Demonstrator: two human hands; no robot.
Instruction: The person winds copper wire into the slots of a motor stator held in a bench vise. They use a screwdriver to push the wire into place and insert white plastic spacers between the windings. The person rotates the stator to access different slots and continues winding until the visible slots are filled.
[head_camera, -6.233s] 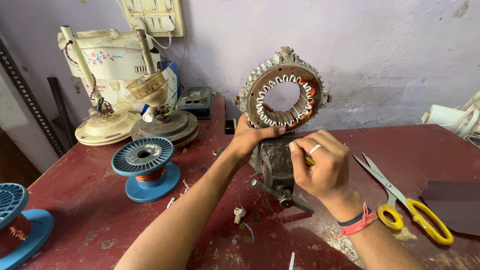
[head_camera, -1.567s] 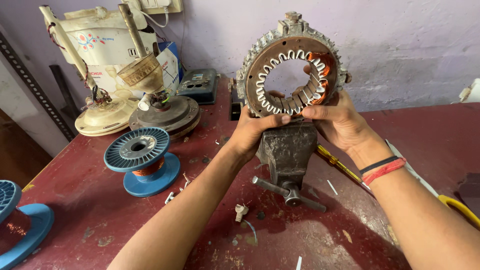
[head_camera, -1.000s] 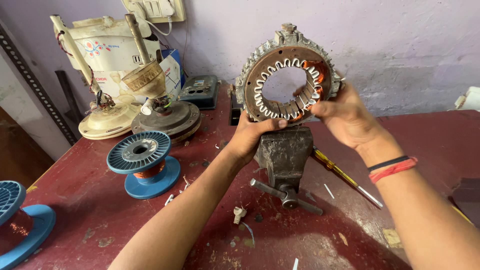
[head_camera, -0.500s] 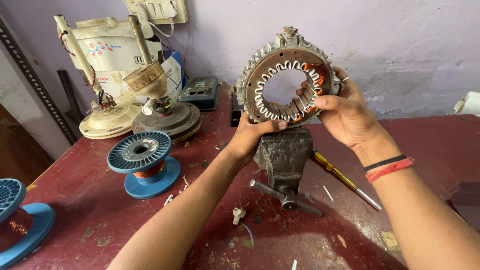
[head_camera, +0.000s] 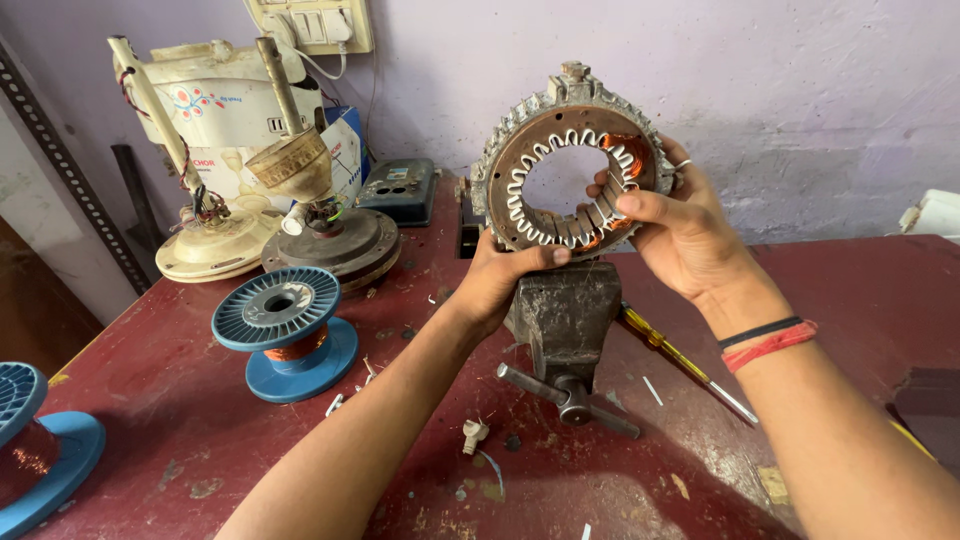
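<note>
Since half a second earlier, right hand (head_camera: 690, 235) had slid its fingers into the bore. I saw both hands clamped on the stator ring (head_camera: 572, 165); left hand (head_camera: 500, 280) gripped its lower rim. Ring stood upright above the vise (head_camera: 565, 320), bore facing me, wall close behind, bare table (head_camera: 850, 300) to its right.

1. A blue and white box (head_camera: 345, 150) stands against the wall behind the cream fan housing (head_camera: 225, 100)
2. That housing carries a small red and blue flower sticker (head_camera: 195, 100) on its front
</note>
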